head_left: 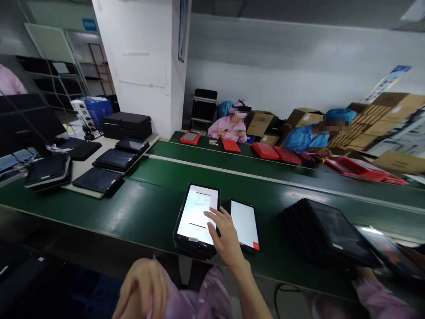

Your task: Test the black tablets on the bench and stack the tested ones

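My right hand [226, 237] is open, fingers spread over the right side of a lit tablet [195, 212], with the fingertips at or just above its white screen. This tablet lies on top of a stack of dark tablets at the table's near edge. Just right of it, partly behind my hand, lies a second lit tablet [245, 221] with a pale screen and a red corner mark. My left hand [142, 285] hangs low in front of my body, near my pink sleeve. Its fingers bend loosely downward, and no object shows in it.
Dark tablets [99, 177] lie on a pale board at left. A tablet stack [325, 230] stands at right, beside a co-worker's hand [365, 274] under another tablet. Across the green table [149, 208], two people sit near red cases [265, 150] and cardboard boxes [260, 123].
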Motion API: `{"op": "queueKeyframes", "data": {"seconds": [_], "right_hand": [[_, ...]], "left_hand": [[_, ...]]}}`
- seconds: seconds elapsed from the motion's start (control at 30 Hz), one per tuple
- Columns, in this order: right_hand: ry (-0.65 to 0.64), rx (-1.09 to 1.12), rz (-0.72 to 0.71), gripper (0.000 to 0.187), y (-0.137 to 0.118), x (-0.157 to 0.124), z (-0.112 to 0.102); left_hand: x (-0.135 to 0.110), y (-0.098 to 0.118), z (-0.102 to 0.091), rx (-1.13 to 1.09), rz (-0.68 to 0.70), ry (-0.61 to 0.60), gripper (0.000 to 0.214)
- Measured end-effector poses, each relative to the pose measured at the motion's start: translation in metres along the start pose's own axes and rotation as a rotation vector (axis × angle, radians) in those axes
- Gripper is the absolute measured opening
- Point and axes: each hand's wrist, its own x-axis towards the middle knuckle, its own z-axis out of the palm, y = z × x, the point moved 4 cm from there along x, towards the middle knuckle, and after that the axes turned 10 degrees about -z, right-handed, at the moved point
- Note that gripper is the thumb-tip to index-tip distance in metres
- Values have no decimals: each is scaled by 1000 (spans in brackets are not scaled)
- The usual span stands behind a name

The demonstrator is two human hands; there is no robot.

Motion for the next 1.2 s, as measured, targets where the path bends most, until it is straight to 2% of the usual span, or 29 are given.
{"op": "queueKeyframes", "data": {"seconds": [0.07,0.1,0.13,0.23,0.3,0.37,0.47,0.63,0.8,1.0,1.2], "right_hand": [[6,-1,29,34,1,-7,0],[10,-1,43,33,2,-9,0],[17,-3,57,33,2,-10,0],[37,-24,91,33,5,-11,0],[42,-49,109,33,10,-10,-1],[36,-73,135,33,18,-8,-1],[22,-96,165,33,29,-5,-1],[-8,-119,165,33,38,2,0],[-25,-133,141,30,39,7,2],[-28,-141,120,31,41,11,5],[-187,-132,106,35,45,11,10]], "left_hand": [[0,-5,-44,59,-16,520,60],[-4,-7,-60,34,3,757,61],[-8,-7,-72,3,25,930,57],[-12,-9,-99,-42,46,1283,41],[-9,-12,-116,-16,25,1399,41],[-2,-17,-132,10,-14,1458,46],[11,-27,-150,27,-109,1449,55],[28,-30,-164,75,-162,1416,56],[36,-29,-168,116,-133,1424,48],[40,-28,-165,132,-136,1451,46],[45,-21,-165,160,-148,1448,45]]}}
